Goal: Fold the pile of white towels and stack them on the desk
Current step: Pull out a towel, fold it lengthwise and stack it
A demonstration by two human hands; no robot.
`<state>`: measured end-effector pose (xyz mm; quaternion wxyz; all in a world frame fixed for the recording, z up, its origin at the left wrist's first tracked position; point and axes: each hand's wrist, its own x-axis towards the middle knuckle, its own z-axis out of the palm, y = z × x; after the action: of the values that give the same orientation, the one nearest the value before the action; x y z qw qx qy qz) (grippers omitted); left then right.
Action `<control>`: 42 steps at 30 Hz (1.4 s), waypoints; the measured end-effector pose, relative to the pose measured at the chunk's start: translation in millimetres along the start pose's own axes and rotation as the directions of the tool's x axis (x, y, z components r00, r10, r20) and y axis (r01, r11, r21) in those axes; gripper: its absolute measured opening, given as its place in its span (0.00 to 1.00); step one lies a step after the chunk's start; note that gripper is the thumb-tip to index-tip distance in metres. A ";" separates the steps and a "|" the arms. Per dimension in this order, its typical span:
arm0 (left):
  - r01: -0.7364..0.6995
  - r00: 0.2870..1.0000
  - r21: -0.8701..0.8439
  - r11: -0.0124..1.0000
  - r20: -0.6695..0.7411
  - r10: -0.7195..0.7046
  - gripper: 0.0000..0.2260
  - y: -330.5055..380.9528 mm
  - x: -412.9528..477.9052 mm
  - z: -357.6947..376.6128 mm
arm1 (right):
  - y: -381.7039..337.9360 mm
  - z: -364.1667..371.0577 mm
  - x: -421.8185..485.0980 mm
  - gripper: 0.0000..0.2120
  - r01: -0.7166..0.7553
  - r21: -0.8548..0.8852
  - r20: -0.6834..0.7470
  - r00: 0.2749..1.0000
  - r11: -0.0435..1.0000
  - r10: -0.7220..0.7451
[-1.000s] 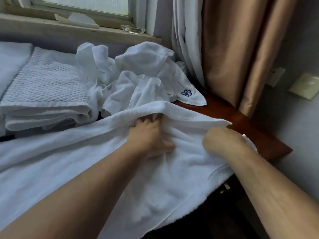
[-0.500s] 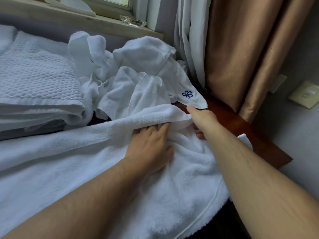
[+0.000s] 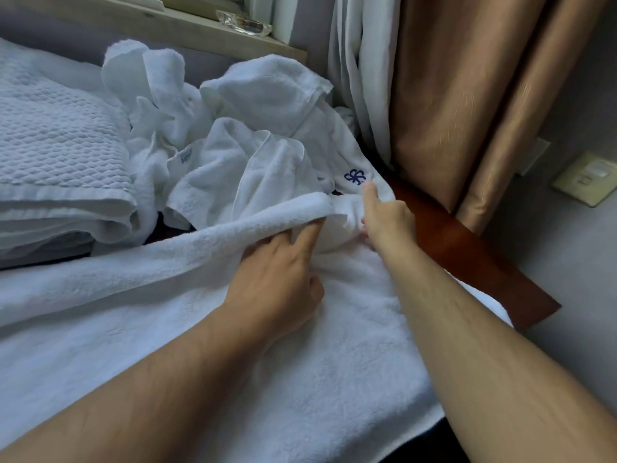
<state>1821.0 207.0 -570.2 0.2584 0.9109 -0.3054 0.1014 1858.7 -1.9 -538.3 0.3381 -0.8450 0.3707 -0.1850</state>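
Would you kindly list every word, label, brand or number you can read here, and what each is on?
No words or numbers are readable.
Blue embroidered emblem on a crumpled white towel: a flower-like sign, no letters.
Sewn tag on a second crumpled towel: print too small to read.
Wall switch plate: no legible marking.

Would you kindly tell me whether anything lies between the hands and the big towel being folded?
Nothing visible does. The left hand and right hand both grip the raised far edge of the big towel; the unfolded pile lies just behind it.
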 end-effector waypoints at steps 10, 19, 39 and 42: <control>-0.022 0.932 0.102 0.995 -0.359 0.057 0.27 -24.4 11.3 -31.2 | -53.7 2.9 13.6 0.11 0.102 -0.461 0.551 0.811 0.882 0.195; 0.009 0.919 0.047 0.999 -0.393 0.011 0.02 -16.2 11.0 -36.6 | 8.8 -2.8 21.2 0.12 -0.124 0.722 0.012 0.986 0.680 0.167; -0.146 0.989 0.167 0.975 0.008 0.147 0.14 -9.2 -0.7 -16.6 | -7.6 -15.5 -7.7 0.28 -0.139 0.019 0.293 0.948 0.990 0.128; -0.147 0.989 0.140 0.979 -0.009 0.150 0.16 -9.8 -1.1 -15.7 | -33.3 -9.1 -0.6 0.23 0.186 -0.410 0.221 0.970 0.893 -0.101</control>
<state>1825.7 222.6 -561.3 0.1890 0.9003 -0.3622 0.1501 1869.8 11.1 -508.4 0.1645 -0.9375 0.3040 -0.0406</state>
